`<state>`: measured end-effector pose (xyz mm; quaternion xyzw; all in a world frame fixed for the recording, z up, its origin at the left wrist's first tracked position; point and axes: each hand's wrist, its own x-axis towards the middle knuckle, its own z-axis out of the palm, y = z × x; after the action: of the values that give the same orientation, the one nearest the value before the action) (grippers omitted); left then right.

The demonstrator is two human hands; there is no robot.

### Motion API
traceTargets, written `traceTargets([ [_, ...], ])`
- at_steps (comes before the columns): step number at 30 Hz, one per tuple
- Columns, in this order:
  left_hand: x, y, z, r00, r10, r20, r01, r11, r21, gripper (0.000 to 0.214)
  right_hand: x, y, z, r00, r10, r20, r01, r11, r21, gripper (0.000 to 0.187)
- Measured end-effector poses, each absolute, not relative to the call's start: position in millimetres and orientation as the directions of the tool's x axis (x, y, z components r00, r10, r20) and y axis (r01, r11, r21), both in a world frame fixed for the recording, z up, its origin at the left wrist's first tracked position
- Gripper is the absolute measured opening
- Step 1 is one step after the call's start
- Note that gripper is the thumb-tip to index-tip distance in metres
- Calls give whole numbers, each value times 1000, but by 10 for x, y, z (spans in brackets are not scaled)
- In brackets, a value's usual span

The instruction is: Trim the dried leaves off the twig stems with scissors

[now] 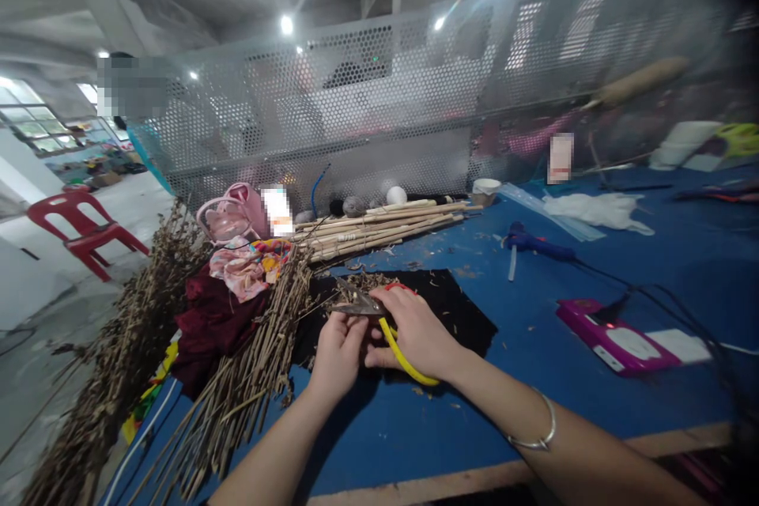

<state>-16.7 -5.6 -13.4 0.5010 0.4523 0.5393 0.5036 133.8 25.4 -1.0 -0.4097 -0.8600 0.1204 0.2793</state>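
My right hand (415, 328) grips a pair of scissors (363, 307) with one yellow and one red handle. Their dark metal blades point left and stand apart. Close below the blades, my left hand (339, 344) has its thumb and fingers pinched together; whatever is between them is too hidden to make out. Both hands are over a black cloth (468, 324) strewn with dry plant scraps (361, 282). Left of the cloth lies a bundle of dried plant stems (252, 356).
A larger pile of dried branches (100, 379) borders the left side. Behind are wooden sticks (379, 228), a pink bag (228, 217) and a perforated metal screen (332, 111). At right lie a blue glue gun (539, 243), a magenta power strip (617, 336) and cables. A red chair (83, 225) stands beyond.
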Motion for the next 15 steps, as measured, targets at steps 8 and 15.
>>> traceTargets([
  [8,-136,-67,-99,81,995,50,-207,-33,978,22,1351,242,14,-526,759,383,613,651,-448,92],
  [15,-134,-63,-109,137,984,115,-221,-83,972,22,1337,234,-30,-514,737,438,589,675,-444,87],
])
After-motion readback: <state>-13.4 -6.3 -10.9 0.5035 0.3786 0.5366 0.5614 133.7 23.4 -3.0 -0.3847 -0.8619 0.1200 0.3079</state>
